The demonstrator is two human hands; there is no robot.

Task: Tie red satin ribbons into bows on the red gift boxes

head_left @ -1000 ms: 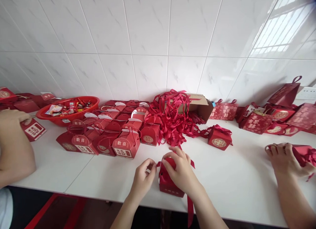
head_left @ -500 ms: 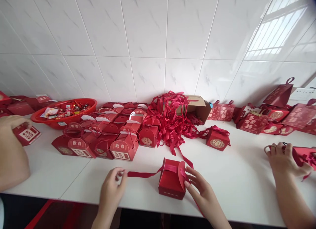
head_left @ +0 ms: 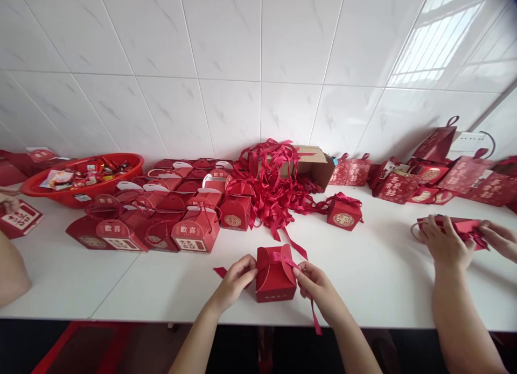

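In front of me a small red gift box stands upright on the white table, its curved flaps folded together at the top. A red ribbon threads through the flaps, with a loose end out on each side. My left hand is closed on the ribbon at the box's left edge, the tail showing behind the fingers. At the right side, my right hand pinches the ribbon close to the flap, and its tail hangs below the hand.
Rows of red boxes stand at left, near a red basin of sweets. A ribbon heap spills from a cardboard box. A tied box stands to its right. Other people's hands hold a box at right; another person's arm is at left.
My left hand has moved right, from the ribbon's outstretched end to the box's side. My right hand now pinches the ribbon near the flap. The view has shifted slightly.
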